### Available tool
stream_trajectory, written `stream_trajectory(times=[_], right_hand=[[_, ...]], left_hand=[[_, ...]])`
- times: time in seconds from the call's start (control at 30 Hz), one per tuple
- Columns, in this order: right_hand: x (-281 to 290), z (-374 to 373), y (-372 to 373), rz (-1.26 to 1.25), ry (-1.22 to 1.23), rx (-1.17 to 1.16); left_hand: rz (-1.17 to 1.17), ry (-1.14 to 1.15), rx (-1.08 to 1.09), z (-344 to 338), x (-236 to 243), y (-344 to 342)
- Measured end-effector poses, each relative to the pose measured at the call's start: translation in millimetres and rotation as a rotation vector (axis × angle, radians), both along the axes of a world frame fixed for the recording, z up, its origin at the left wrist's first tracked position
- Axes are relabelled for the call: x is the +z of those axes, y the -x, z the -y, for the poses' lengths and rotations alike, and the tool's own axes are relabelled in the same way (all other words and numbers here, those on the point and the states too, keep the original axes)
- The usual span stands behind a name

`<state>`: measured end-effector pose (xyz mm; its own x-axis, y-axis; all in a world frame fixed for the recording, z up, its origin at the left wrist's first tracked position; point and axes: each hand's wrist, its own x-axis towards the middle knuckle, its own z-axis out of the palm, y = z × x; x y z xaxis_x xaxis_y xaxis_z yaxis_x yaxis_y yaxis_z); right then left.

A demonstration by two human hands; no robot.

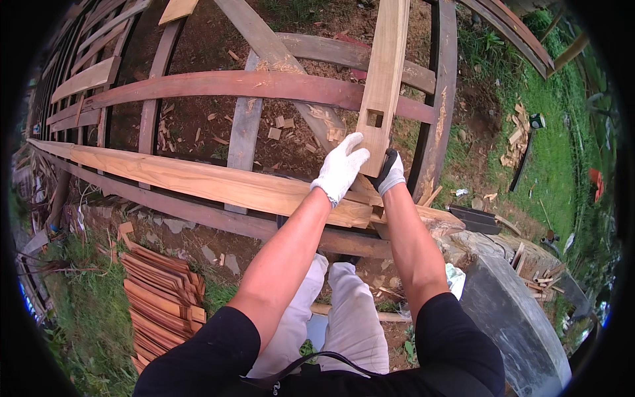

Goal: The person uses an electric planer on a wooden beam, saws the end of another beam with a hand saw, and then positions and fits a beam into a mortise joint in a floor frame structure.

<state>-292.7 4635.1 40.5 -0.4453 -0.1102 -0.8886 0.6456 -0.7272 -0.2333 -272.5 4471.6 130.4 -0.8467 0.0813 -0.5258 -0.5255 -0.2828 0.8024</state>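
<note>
A pale wooden beam (386, 59) with a square mortise cut through it near its close end points away from me, lying across the timber frame. My left hand (339, 169), in a white glove, grips the left edge of that end, thumb and forefinger on the wood. On the opposite edge, my right hand (391, 173) is closed around the beam's near corner; its glove is white with a black part at the fingers. Most of the right fingers are hidden under the wood. Just below my hands runs a second pale beam (218, 182), lying crosswise.
A reddish-brown rail (218, 85) and dark timbers (436, 112) form the frame over soil strewn with wood chips. Thin boards (162, 291) are stacked at the lower left. A grey slab (512, 317) leans at the lower right. Grass (555, 159) borders the right side.
</note>
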Motion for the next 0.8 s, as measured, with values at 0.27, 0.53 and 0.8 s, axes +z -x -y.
stream_trajectory(times=[0.27, 0.53, 0.8], right_hand=[[-5, 20, 18, -0.125, -0.89, 0.82], [2, 37, -20, -0.2, 0.037, 0.186], [-50, 46, -38, -0.097, 0.159, 0.133]], left_hand=[[0.051, 0.215, -0.007, 31, -12, 5], [0.196, 0.411, 0.002, 41, -12, -8], [0.629, -0.09, 0.258, 24, -24, -9]])
